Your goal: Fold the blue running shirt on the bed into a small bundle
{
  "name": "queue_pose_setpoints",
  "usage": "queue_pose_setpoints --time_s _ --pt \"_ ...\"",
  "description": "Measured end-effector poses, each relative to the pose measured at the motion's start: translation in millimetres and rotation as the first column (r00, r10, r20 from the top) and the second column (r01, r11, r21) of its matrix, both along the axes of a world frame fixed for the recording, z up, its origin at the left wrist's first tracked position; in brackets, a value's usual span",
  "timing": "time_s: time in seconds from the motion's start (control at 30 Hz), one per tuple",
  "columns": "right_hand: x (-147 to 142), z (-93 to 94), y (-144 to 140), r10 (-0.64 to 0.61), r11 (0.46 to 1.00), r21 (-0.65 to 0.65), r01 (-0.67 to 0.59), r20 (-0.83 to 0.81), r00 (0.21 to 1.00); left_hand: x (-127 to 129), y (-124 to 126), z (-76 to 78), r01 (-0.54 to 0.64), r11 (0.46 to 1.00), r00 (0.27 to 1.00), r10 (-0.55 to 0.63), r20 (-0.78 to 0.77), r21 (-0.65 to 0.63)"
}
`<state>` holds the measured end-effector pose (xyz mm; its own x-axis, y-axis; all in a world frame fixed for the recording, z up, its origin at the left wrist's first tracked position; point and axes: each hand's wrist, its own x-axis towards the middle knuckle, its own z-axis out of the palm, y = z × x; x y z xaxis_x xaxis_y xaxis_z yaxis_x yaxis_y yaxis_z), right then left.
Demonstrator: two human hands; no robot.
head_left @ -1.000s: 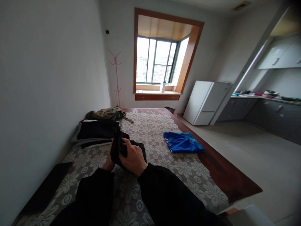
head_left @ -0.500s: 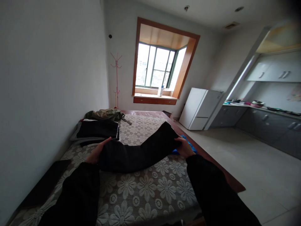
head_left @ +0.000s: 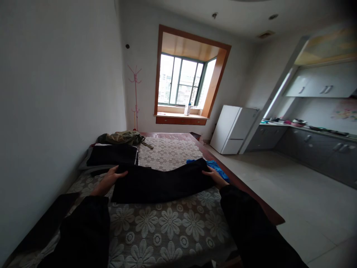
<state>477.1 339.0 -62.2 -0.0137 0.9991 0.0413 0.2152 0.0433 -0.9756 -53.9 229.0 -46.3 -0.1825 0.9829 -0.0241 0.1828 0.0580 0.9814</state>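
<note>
A black folded garment stretches in a long band between my two hands, over the flower-patterned cover. My left hand grips its left end, thumb on top. At the opposite end my right hand pinches the upper right edge. The cloth sags slightly in the middle. Whether its lower edge touches the cover, I cannot tell. Just past my left hand lies a stack of folded clothes, black on top with grey and white beneath. A bright blue cloth lies behind my right hand, partly hidden.
Behind the stack rests an olive-green cloth item with a strap. A dark flat thing lies along the left wall. The reddish-brown table edge runs down the right side. Farther off stand a pink coat rack and a white fridge.
The garment's raised right end has come down, and the band now hangs flatter and more level. My left hand has moved slightly left. More of the blue cloth shows.
</note>
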Motion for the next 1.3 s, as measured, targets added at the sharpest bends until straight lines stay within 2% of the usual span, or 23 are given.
queue_pose_setpoints --time_s 0.07,0.1,0.2,0.33,0.47,0.57,0.7,0.83,1.03,1.3 --pt "4 2.1 8 0.034 0.999 -0.017 -0.035 -0.020 0.999 -1 3 0.5 -0.074 0.993 0.992 0.083 -0.100 0.095" --pt "5 2.7 12 0.061 0.998 -0.032 -0.059 0.041 0.997 -2 6 -1.0 -0.126 0.984 0.974 0.146 -0.172 0.125" --pt "4 0.6 24 0.070 0.998 -0.024 -0.065 0.369 0.927 -3 13 -11.9 -0.244 0.960 0.893 0.277 -0.356 0.135" --pt "-2 -6.2 38 0.017 1.000 0.006 -0.024 0.548 0.836 -3 17 -26.1 -0.277 0.955 0.810 0.293 -0.507 0.109" --pt "-11 -14.1 51 -0.061 0.991 0.130 -0.041 0.691 0.721 -2 17 -28.7 -0.289 0.947 0.741 0.315 -0.593 0.141" --pt "-17 -27.4 55 -0.121 0.982 0.184 -0.036 0.767 0.630 0 18 -31.5 -0.283 0.945 0.709 0.322 -0.628 0.165" --pt "-20 -51.2 54 -0.187 0.974 0.229 0.001 0.795 0.578 2 18 -40.0 -0.290 0.942 0.625 0.318 -0.712 0.166" --pt "-15 -65.7 56 -0.235 0.957 0.291 -0.006 0.785 0.573 1 18 -46.0 -0.282 0.946 0.554 0.297 -0.778 0.160" --pt "-8 -71.1 59 -0.304 0.919 0.394 -0.006 0.719 0.625 -2 23 -51.1 -0.220 0.925 0.590 0.378 -0.714 0.308" --pt "-8 -70.1 55 -0.350 0.858 0.513 -0.021 0.615 0.707 -4 23 -52.1 -0.300 0.890 0.558 0.455 -0.694 0.343"
